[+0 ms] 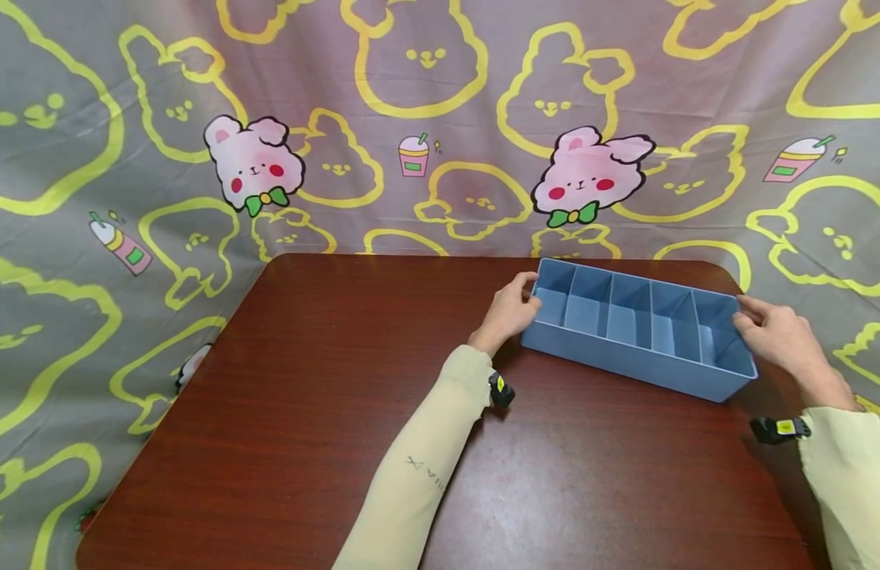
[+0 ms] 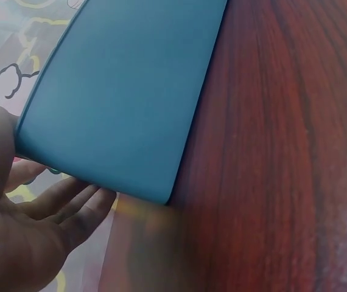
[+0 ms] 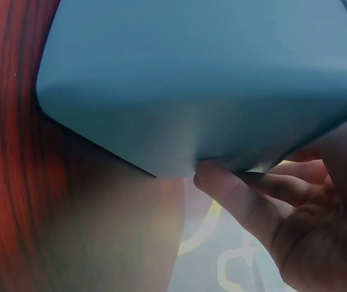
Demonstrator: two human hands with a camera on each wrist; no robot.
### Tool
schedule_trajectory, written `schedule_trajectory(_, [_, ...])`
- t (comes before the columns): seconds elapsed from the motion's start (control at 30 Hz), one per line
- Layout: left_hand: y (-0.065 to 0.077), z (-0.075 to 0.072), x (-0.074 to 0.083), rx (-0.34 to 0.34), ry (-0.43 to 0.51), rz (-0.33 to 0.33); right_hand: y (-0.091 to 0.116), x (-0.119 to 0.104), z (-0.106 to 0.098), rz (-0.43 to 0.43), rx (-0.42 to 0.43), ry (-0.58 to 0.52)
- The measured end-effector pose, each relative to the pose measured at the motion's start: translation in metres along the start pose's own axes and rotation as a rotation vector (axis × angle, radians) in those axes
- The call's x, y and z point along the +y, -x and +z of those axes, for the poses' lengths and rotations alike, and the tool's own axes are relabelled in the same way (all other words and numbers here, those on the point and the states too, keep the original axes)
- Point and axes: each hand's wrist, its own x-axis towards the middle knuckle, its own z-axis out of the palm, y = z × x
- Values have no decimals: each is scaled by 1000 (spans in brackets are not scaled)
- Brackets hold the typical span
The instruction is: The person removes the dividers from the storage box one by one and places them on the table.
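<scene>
A long blue-grey divided storage box point(image 1: 628, 355) sits at the right of the table, its open top showing several compartments split by thin walls. My left hand point(image 1: 509, 307) grips its left end, thumb over the rim and fingers against the outer end wall. At the other end, my right hand point(image 1: 780, 336) holds the rim the same way, the thumb hooked over it. The left wrist view shows the fingers of the left hand point(image 2: 45, 234) at the box's end. Fingers of the right hand point(image 3: 307, 228) press under the end wall in the right wrist view.
The dark red-brown wooden table point(image 1: 325, 396) has rounded corners. A grey-pink curtain point(image 1: 454, 87) with yellow bear outlines hangs right behind its far edge and along the left side. Both wrists carry small black cameras, the left wrist camera point(image 1: 500, 390) close over the tabletop.
</scene>
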Motion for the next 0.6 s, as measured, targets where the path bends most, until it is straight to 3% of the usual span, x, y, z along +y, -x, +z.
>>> schedule_trajectory(0.6, [1, -10, -5, 13, 9, -9, -3, -2, 4, -47, -17, -38])
